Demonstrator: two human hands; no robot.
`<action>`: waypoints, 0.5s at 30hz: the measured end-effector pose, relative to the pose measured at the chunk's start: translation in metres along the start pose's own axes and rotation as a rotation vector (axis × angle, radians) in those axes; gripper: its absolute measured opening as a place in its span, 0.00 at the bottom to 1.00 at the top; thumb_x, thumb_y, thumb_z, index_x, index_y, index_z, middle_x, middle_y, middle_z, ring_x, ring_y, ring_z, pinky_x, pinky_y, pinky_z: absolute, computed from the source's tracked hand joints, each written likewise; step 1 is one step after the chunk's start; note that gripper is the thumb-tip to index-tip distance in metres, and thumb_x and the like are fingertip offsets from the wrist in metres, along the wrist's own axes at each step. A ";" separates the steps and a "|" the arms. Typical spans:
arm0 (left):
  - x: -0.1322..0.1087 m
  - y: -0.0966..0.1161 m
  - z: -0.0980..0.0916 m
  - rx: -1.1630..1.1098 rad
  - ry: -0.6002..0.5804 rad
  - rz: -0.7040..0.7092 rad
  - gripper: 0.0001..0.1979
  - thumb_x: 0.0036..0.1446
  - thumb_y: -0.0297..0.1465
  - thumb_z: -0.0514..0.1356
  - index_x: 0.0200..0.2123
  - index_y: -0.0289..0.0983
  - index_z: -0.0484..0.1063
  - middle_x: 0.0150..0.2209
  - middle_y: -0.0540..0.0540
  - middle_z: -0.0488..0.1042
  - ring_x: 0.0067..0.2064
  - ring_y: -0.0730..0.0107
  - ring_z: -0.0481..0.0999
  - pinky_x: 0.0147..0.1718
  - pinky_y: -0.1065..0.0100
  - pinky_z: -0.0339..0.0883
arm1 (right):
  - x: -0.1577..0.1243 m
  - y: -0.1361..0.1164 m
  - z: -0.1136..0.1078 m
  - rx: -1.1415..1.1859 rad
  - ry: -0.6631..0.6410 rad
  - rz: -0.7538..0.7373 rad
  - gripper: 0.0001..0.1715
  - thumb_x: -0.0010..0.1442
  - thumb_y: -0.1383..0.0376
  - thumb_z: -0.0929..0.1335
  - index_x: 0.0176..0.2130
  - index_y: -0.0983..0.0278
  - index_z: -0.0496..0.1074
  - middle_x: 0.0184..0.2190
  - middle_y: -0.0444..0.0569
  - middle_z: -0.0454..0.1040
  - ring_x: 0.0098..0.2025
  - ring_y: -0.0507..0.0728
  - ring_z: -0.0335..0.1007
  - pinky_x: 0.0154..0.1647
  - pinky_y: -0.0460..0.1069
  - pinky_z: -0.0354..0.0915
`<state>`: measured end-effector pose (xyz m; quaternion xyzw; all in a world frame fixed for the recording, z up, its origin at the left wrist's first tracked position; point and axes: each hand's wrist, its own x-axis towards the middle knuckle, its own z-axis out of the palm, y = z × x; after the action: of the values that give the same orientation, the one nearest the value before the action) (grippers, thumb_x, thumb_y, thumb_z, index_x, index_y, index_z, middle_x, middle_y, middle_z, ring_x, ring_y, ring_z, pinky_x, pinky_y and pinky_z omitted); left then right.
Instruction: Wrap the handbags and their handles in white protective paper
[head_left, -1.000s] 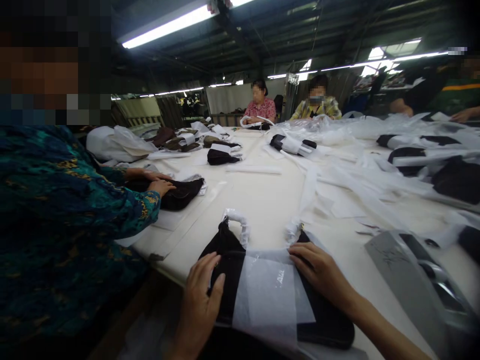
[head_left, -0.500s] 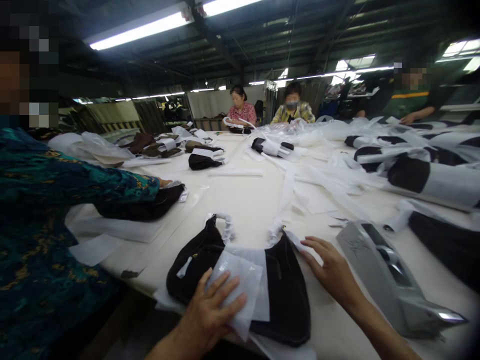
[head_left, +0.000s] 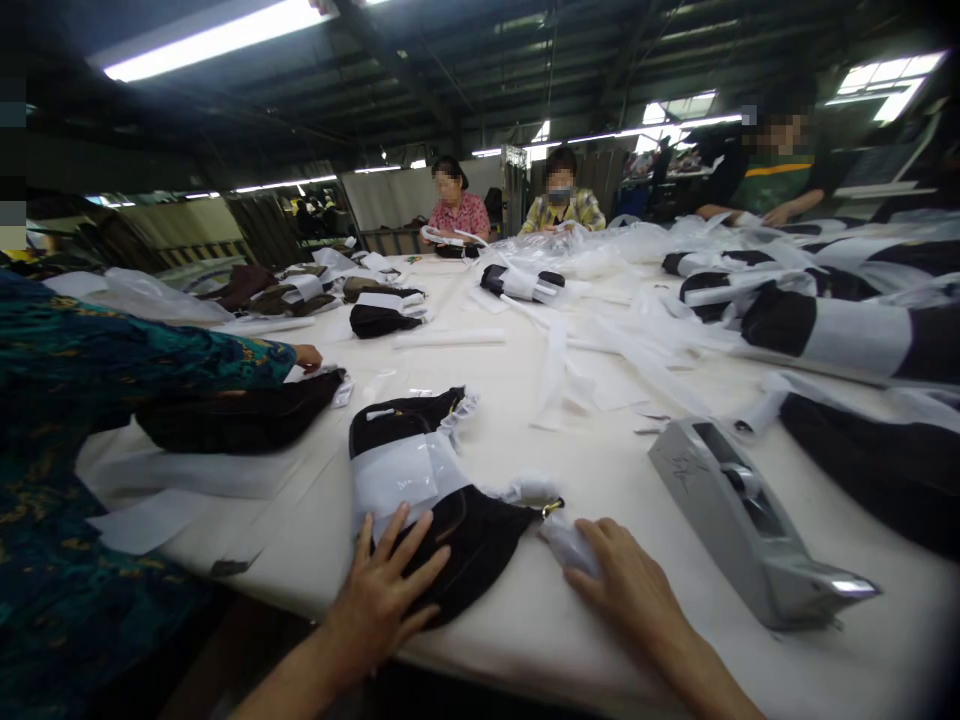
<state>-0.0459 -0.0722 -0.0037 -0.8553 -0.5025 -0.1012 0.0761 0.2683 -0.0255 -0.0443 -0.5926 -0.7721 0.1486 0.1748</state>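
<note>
A black bag [head_left: 450, 530] with a band of white tissue paper [head_left: 394, 472] round its middle lies on the white table [head_left: 525, 420] in front of me. My left hand [head_left: 382, 590] rests flat on the bag's near end, fingers spread. My right hand [head_left: 626, 585] lies just right of the bag, its fingers curled over a white-wrapped strap end [head_left: 566, 540] beside a gold ring.
A grey tape dispenser [head_left: 739, 520] stands to the right of my hands. A person in a teal patterned sleeve [head_left: 112, 400] at my left handles another dark bag [head_left: 240, 415]. More paper-wrapped bags and paper strips cover the far table, with several people seated there.
The bag has been turned so that it lies slanting away to the left, with the paper band wrapped round it. My right hand has come in to the wrapped strap end.
</note>
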 end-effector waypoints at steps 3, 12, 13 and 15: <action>0.000 -0.044 -0.001 -0.055 -0.028 0.067 0.24 0.46 0.23 0.58 0.46 0.51 0.69 0.56 0.45 0.62 0.60 0.50 0.53 0.54 0.40 0.40 | -0.022 -0.013 -0.002 0.215 -0.146 0.062 0.24 0.46 0.63 0.68 0.45 0.59 0.66 0.40 0.51 0.72 0.40 0.61 0.69 0.39 0.52 0.64; -0.006 0.071 0.000 -0.979 -0.022 -0.539 0.14 0.57 0.33 0.50 0.44 0.38 0.70 0.40 0.42 0.73 0.43 0.63 0.71 0.44 0.62 0.64 | -0.076 -0.062 0.032 1.093 -0.254 0.384 0.32 0.48 0.50 0.67 0.48 0.62 0.62 0.31 0.49 0.74 0.33 0.59 0.71 0.33 0.50 0.65; -0.004 0.092 0.006 -1.209 -0.073 -0.674 0.15 0.58 0.36 0.48 0.43 0.38 0.70 0.38 0.43 0.74 0.40 0.64 0.72 0.41 0.64 0.66 | -0.080 -0.067 0.037 1.206 -0.273 0.418 0.31 0.49 0.48 0.65 0.48 0.62 0.62 0.29 0.48 0.74 0.31 0.58 0.71 0.31 0.50 0.65; 0.002 0.122 0.019 -1.591 -0.084 -0.883 0.19 0.58 0.41 0.48 0.42 0.36 0.69 0.36 0.43 0.73 0.37 0.64 0.72 0.36 0.66 0.66 | -0.087 -0.073 0.041 1.344 -0.331 0.445 0.30 0.51 0.47 0.63 0.48 0.62 0.63 0.29 0.49 0.74 0.29 0.58 0.71 0.29 0.50 0.66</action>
<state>0.0638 -0.1247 -0.0247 -0.3883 -0.5685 -0.4068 -0.6005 0.2073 -0.1295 -0.0574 -0.4702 -0.3915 0.7105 0.3475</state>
